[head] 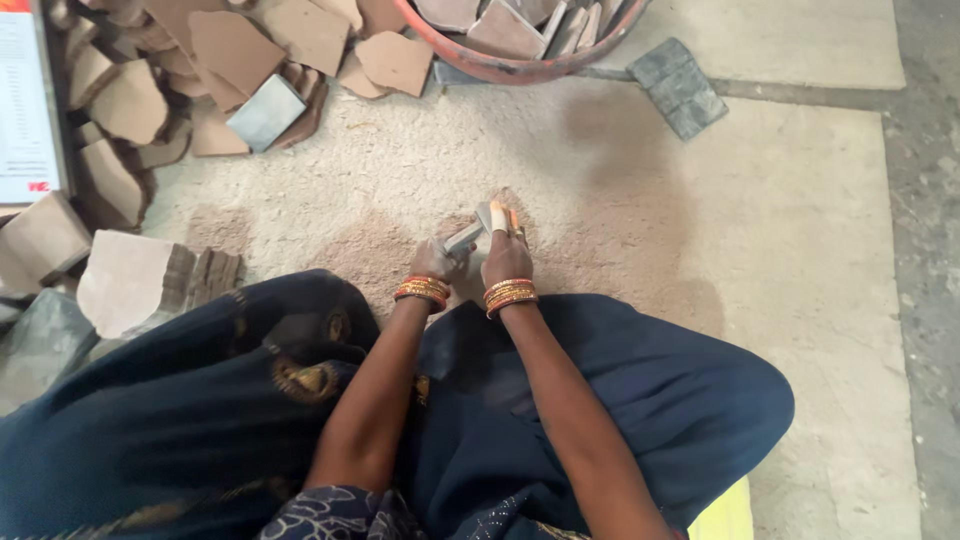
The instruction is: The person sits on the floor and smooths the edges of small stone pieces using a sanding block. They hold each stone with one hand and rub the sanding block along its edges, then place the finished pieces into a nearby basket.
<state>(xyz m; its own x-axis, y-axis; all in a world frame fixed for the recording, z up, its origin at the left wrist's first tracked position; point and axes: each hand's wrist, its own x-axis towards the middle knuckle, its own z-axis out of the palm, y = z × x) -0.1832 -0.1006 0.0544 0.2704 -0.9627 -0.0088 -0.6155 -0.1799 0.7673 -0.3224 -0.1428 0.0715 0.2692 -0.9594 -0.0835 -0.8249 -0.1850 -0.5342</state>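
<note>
1. In front of the dark blue skirt [620, 400], the left hand [432, 260] grips a grey tool [463, 239].
2. Right hand [506, 255] clasps a small stone piece [497, 215], upright on the dusty floor [640, 220].
3. Risk: taped fingers [498, 216] sit close, so a slip could nick them.

You sit on a dusty floor [800, 250] in dark blue cloth — your left hand [433, 260] grips a grey tool [463, 239], your right hand [507, 255] steadies a small stone piece [497, 216]. Broken stone slabs [240, 50] pile beyond, beside a red basin [520, 68].
</note>
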